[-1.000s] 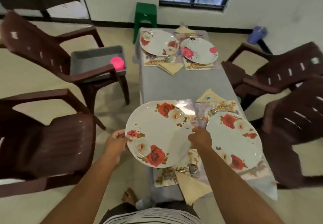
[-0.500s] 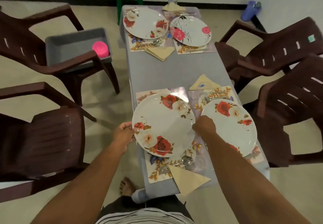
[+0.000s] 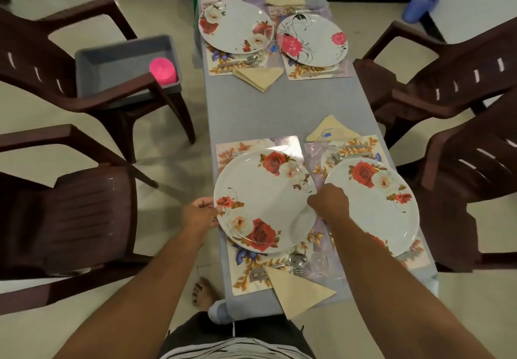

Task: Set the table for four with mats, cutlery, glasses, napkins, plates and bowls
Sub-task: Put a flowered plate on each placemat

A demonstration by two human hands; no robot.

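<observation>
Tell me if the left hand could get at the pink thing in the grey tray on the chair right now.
Probably not at once: the left hand grips the rim of the near-left plate, and the chair's armrest crosses in front of the pink thing. From above, the grey tray looks open.

Bare forearms, no sleeves — striped top [image 3: 237, 351], dark shorts [image 3: 195, 328], bare foot [image 3: 202, 293].
</observation>
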